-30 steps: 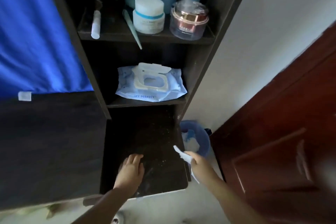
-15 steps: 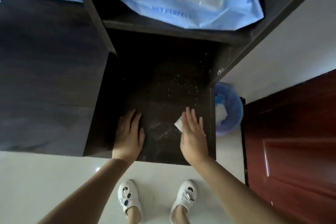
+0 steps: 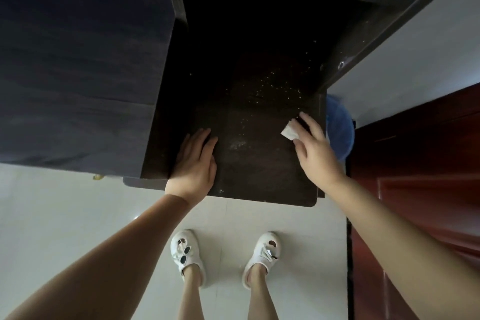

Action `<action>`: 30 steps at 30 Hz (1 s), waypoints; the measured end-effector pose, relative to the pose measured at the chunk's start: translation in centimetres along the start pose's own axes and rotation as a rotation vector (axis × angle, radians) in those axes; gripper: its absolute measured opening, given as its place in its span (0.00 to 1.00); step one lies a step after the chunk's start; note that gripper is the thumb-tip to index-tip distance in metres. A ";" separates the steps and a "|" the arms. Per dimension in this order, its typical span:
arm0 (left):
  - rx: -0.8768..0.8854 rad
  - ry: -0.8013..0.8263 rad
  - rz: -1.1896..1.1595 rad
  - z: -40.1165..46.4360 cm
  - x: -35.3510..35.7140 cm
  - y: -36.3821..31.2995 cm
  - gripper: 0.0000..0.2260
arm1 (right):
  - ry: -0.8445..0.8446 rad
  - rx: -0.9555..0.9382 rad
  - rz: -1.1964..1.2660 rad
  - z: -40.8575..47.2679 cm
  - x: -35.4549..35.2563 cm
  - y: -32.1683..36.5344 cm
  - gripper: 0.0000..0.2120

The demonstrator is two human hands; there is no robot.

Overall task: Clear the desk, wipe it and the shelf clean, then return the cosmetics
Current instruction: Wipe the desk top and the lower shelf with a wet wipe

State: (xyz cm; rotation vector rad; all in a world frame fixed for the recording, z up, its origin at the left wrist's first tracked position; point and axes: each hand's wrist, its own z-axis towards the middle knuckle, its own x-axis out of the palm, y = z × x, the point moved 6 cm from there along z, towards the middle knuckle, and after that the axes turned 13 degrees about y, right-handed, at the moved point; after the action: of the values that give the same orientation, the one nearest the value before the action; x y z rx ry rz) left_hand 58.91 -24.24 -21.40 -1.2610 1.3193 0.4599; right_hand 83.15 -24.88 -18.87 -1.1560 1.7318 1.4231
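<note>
on the dusty dark desk (image 3: 259, 163), flat left hand (image 3: 194, 163) rests; right hand (image 3: 314, 150) presses a white wipe (image 3: 287, 133).

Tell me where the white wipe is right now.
In the head view, the white wipe lies under the fingers of the right hand, near the right edge of the dark desk, beside the blue bin.

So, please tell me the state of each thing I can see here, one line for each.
desk surface: bare of cosmetics, pale specks scattered on it
white wipe: folded, pressed on the desk under the right fingers
right hand: fingers straight, pressing the wipe
left hand: flat, resting on the desk
blue bin: on the floor beside the desk, contents hidden
</note>
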 end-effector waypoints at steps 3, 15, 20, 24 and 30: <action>0.001 -0.010 0.012 0.0 -0.1 -0.1 0.20 | -0.078 0.005 0.040 -1.3 0.3 1.1 0.19; 0.019 -0.022 -0.095 -0.3 -0.1 -0.2 0.21 | 0.295 0.026 -0.222 3.6 2.1 0.7 0.30; -0.170 -0.150 -0.608 -1.0 -1.6 0.6 0.20 | 0.272 -0.089 -0.152 3.3 5.9 8.0 0.29; -0.341 -0.166 -0.953 -1.3 -2.4 0.7 0.18 | 0.428 -0.666 -0.420 -4.6 10.7 13.2 0.28; -0.428 -0.149 -1.159 -1.0 -3.6 0.6 0.17 | 0.403 -0.200 -0.296 3.7 5.0 6.8 0.27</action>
State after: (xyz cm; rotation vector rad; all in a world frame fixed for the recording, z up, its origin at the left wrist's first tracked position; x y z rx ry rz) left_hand 56.94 -23.53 -18.25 -2.0454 0.2052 -0.0186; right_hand 74.58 -22.23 -21.14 -1.8275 1.6057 1.2625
